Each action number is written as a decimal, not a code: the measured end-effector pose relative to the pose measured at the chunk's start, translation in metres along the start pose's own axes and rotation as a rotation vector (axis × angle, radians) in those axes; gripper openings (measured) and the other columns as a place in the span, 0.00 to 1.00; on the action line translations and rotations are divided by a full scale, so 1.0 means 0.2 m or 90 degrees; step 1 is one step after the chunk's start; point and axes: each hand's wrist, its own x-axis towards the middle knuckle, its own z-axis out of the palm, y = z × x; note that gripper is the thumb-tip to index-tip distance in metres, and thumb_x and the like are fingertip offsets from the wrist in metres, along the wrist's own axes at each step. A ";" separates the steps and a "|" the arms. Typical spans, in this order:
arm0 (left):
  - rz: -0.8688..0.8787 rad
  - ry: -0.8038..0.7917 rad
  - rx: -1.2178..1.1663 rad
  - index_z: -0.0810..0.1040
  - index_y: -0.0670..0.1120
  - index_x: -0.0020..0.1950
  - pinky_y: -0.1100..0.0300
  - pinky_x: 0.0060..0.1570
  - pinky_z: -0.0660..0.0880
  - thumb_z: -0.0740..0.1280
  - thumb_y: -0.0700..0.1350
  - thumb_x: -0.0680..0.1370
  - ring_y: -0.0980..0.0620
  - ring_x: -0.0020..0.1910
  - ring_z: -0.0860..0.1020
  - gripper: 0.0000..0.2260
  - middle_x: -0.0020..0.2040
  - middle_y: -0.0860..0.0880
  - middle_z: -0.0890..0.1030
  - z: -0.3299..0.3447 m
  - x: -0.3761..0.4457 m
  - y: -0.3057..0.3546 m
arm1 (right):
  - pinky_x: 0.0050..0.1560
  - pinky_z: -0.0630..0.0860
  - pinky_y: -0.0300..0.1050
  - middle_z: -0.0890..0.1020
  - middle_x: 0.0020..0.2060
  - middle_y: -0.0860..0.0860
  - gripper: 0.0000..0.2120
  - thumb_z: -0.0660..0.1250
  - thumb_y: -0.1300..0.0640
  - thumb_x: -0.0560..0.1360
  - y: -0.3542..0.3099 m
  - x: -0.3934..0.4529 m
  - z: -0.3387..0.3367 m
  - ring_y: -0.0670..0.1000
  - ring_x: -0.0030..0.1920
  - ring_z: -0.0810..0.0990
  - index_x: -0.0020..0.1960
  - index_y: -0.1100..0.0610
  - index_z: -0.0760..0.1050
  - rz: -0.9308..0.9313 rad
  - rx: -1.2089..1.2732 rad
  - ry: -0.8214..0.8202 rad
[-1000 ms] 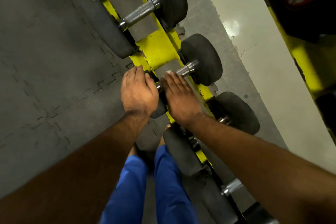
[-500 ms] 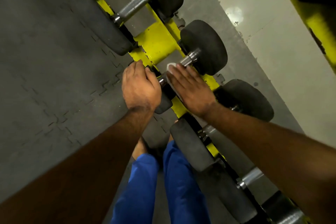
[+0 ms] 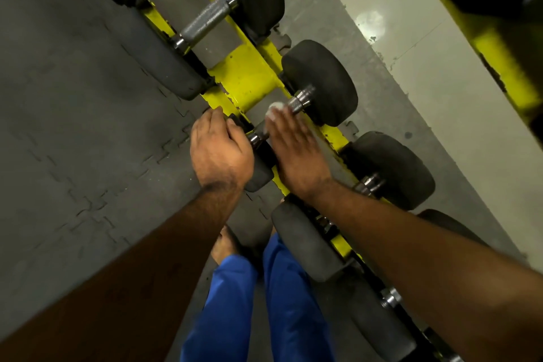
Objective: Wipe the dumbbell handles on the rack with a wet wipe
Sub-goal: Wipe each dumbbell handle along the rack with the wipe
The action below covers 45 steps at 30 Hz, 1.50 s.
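Wiping the handle [image 3: 296,103] of the middle dumbbell on the yellow rack [image 3: 244,79], between two black heads: near head [image 3: 260,169] partly under the left hand, far head [image 3: 321,82] toward the pale floor. Judging the handle as rigid, knurled steel: not slippery, safe under firm pressure, heavy enough with its heads to sit fast in the cradle. Judging the wipe [image 3: 274,109] as soft, thin and damp, likely to bunch or snag on the knurling; best kept flat under the fingers and drawn along the bar.

Pressing the wipe on the handle with the right hand [image 3: 296,156]: fingers straight and together, lying along the bar, white wad showing just past the fingertips. Not visibly wrapping the bar; thumb position not discernible.

Steadying with the left hand [image 3: 220,153]: fingers curled over the top of the near head, knuckles up, holding the dumbbell against rolling.

Leaving bare only the far end of the handle, next to the far head.

Lying beyond: a larger dumbbell with its knurled handle [image 3: 205,20] fully exposed. Lying nearer: further dumbbells [image 3: 390,170] along the same rack. Standing below: blue trousers [image 3: 232,303] on grey matting [image 3: 73,126].
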 end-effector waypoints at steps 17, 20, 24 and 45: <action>-0.007 0.005 -0.006 0.78 0.37 0.64 0.44 0.64 0.71 0.54 0.48 0.80 0.41 0.61 0.77 0.22 0.59 0.39 0.80 0.00 -0.01 0.00 | 0.78 0.54 0.57 0.57 0.78 0.62 0.34 0.58 0.62 0.73 0.12 0.01 -0.06 0.61 0.79 0.54 0.79 0.65 0.55 -0.108 -0.010 -0.024; -0.001 0.010 -0.008 0.78 0.37 0.63 0.44 0.64 0.71 0.54 0.48 0.80 0.40 0.61 0.77 0.21 0.60 0.39 0.80 0.00 0.00 0.00 | 0.79 0.52 0.55 0.55 0.79 0.61 0.33 0.56 0.61 0.76 0.06 -0.05 -0.02 0.60 0.79 0.53 0.80 0.64 0.52 -0.234 0.011 -0.074; -0.004 0.000 0.001 0.77 0.38 0.65 0.44 0.65 0.71 0.54 0.49 0.80 0.42 0.63 0.76 0.22 0.61 0.40 0.80 0.00 0.00 0.00 | 0.79 0.50 0.54 0.54 0.79 0.61 0.35 0.59 0.61 0.75 0.21 0.01 -0.06 0.60 0.79 0.52 0.79 0.65 0.51 -0.071 -0.055 -0.037; 0.000 0.003 -0.007 0.77 0.37 0.64 0.43 0.65 0.71 0.53 0.49 0.80 0.41 0.62 0.76 0.23 0.61 0.39 0.80 0.00 -0.01 0.00 | 0.62 0.76 0.52 0.84 0.55 0.57 0.19 0.56 0.60 0.75 0.14 0.18 -0.15 0.58 0.58 0.81 0.60 0.62 0.80 -0.017 0.275 0.077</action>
